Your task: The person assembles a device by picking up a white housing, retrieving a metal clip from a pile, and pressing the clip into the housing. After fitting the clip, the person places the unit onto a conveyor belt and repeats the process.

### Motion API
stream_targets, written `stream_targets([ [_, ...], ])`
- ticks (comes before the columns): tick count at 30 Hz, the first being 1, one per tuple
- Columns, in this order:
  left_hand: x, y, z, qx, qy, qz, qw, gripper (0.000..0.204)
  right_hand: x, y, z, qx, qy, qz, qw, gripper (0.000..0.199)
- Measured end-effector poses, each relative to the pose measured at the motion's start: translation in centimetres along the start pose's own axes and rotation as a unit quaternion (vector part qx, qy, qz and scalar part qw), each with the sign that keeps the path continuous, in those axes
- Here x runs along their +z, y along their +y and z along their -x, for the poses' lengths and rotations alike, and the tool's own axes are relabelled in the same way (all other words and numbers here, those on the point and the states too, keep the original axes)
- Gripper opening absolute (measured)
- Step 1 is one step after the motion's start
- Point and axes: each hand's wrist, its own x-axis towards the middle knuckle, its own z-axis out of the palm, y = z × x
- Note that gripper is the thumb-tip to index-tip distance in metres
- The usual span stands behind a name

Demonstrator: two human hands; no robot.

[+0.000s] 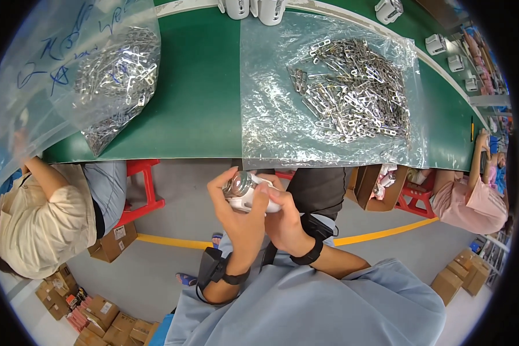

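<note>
Between my hands, just off the near edge of the green table (199, 86), is a white rounded plastic device (247, 199) with a clear, shiny round part (240, 183) at its left end. My left hand (240, 224) grips it from the left, the fingers curled around the clear part and the thumb lying along the white body. On the other side my right hand (285, 225) closes on the white body, its thumb pressed on top. Fingers cover much of the device, so its exact kind does not show. Straps with black modules circle both wrists.
A pile of flat metal clip-like pieces (357, 92) lies on clear plastic sheeting (268, 109). A clear bag (118, 75) of similar pieces is at left. White devices (269, 10) stand along the far side. Co-workers sit left (49, 219) and right (473, 202). Cartons (114, 242) stand on the floor.
</note>
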Motion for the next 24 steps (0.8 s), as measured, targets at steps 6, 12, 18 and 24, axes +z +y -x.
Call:
stream_targets([
  [6, -0.3, -1.0, -0.8, -0.031, -0.031, 0.113, 0.993, 0.041, -0.2, 0.1, -0.6, -0.055, -0.016, 0.106, 0.993, 0.044],
  [12, -0.2, -1.0, -2.4, -0.019, -0.066, 0.042, 0.997, 0.032, -1.6, -1.0, -2.7, -0.026, 0.038, 0.098, 0.994, 0.038],
  [18, 1.3, -2.4, -2.2, 0.002, 0.012, 0.078, 0.997, 0.037, -4.8, -1.7, -4.9, 0.208, -0.094, -0.078, 0.970, 0.046],
  [24, 4.5, -0.7, -2.0, 0.018, 0.096, 0.047, 0.994, 0.044, -3.2, -2.8, -6.1, 0.293, 0.051, -0.054, 0.953, 0.050],
])
